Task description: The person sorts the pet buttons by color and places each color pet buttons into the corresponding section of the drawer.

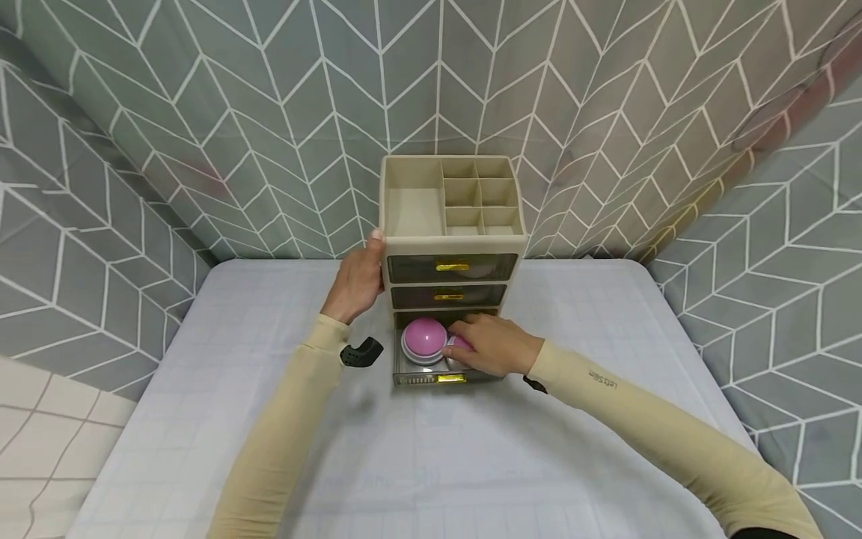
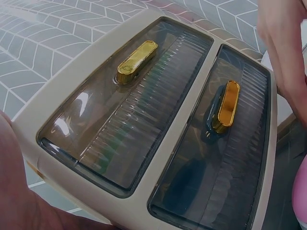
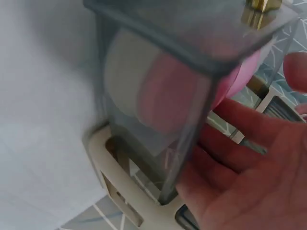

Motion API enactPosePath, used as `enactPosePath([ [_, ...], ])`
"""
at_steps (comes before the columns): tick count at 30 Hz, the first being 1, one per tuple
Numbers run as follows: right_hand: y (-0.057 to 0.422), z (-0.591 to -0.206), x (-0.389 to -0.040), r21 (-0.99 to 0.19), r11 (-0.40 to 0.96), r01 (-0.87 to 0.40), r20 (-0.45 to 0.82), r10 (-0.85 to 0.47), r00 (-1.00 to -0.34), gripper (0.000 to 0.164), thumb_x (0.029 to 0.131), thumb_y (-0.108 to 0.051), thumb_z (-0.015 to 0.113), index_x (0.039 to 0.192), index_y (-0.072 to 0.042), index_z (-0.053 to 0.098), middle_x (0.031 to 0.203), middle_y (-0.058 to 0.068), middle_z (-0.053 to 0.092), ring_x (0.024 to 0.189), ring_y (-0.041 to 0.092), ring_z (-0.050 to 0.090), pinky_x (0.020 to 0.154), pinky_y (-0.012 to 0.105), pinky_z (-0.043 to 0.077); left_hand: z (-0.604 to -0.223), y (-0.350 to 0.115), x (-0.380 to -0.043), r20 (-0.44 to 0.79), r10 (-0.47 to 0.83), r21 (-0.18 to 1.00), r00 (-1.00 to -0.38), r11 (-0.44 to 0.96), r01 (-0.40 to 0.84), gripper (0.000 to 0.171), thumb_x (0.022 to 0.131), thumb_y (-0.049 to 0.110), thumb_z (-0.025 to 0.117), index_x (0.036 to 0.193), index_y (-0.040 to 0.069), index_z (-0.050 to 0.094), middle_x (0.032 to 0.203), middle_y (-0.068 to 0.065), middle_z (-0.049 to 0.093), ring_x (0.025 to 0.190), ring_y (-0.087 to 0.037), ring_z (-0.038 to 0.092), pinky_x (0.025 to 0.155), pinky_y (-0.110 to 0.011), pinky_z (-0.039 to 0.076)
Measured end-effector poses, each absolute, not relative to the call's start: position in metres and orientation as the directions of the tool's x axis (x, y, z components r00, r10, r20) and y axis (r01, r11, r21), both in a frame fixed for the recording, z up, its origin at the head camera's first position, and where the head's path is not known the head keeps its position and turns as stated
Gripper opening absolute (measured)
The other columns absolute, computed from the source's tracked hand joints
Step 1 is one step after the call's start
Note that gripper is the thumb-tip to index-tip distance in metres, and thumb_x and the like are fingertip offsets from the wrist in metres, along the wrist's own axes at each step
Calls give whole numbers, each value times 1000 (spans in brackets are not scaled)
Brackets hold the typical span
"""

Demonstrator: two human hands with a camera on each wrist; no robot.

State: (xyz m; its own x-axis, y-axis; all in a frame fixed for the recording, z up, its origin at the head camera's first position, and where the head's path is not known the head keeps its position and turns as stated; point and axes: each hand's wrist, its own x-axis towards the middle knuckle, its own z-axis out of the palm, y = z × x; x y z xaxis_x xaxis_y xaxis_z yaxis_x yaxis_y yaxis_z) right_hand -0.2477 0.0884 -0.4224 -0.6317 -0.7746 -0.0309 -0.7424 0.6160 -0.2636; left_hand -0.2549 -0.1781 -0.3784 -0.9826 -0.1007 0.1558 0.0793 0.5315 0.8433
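Observation:
A beige drawer organizer stands upright on the table, its bottom drawer pulled out. My left hand rests against its left side, thumb up by the top front corner; its other fingers are mostly hidden. Inside the clear drawer sits a pink-domed round object with a white base. Beside it is a second pink-domed object, largely covered by my right hand. Thumb and fingers of that hand reach around its dome. In the right wrist view, pink and white show through the drawer's clear wall.
Two shut drawers with gold handles lie above the open one. The organizer's top has a large compartment and several small ones. A white cloth covers the table. Behind hangs a grey patterned curtain.

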Motion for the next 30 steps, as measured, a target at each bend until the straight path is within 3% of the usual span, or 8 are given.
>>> enactPosePath([
  [9, 110, -439, -212, -323, 590, -740, 307, -675, -671, 32, 99, -30, 72, 117, -3, 73, 122, 14, 70, 114, 30, 66, 94, 44, 58, -377, -174, -255, 173, -85, 839, -981, 534, 101, 90, 102, 79, 13, 69, 8, 58, 60, -2, 51, 58, -20, 49, 59, -35, 37],
  [12, 115, -445, -195, -330, 602, -727, 412, -601, -685, 24, 95, -27, 76, 108, -7, 73, 113, 9, 69, 106, 25, 65, 89, 39, 57, -377, -173, -255, 173, -89, 841, -981, 532, 100, 90, 101, 80, 13, 69, 10, 58, 61, -2, 50, 58, -20, 49, 59, -35, 38],
  [15, 120, -449, -179, -388, 603, -697, 454, -534, -714, 12, 92, -25, 79, 94, -14, 72, 92, -3, 69, 85, 12, 64, 73, 30, 55, -376, -173, -255, 169, -88, 843, -982, 530, 98, 91, 101, 82, 13, 69, 9, 57, 61, -2, 50, 59, -21, 49, 59, -35, 37],
  [18, 124, -456, -165, -523, 572, -632, 366, -520, -772, 16, 94, -24, 78, 81, -21, 69, 72, -15, 64, 63, -1, 55, 58, 22, 47, -375, -173, -255, 166, -89, 838, -982, 537, 93, 93, 100, 83, 11, 72, 9, 59, 63, -3, 52, 61, -21, 50, 60, -35, 38],
  [21, 123, -467, -154, -699, 527, -484, 156, -548, -822, 26, 101, -27, 71, 77, -18, 69, 63, -14, 63, 54, -4, 50, 53, 19, 42, -374, -174, -254, 165, -97, 828, -981, 554, 85, 95, 100, 83, 10, 75, 8, 62, 66, -5, 54, 63, -22, 52, 61, -35, 39],
  [26, 114, -486, -139, -890, 448, -84, -205, -559, -803, 38, 109, -37, 61, 94, -5, 74, 71, 6, 74, 51, 9, 61, 45, 23, 43, -375, -175, -253, 155, -106, 830, -982, 553, 72, 94, 102, 80, 11, 78, 7, 64, 68, -7, 56, 65, -24, 53, 62, -35, 40],
  [30, 105, -494, -134, -931, 314, 186, -334, -528, -781, 43, 110, -38, 58, 116, 2, 72, 86, 13, 79, 57, 12, 69, 45, 23, 45, -376, -175, -251, 141, -110, 834, -984, 549, 58, 92, 102, 79, 11, 78, 7, 64, 68, -6, 56, 65, -23, 54, 63, -35, 40],
])
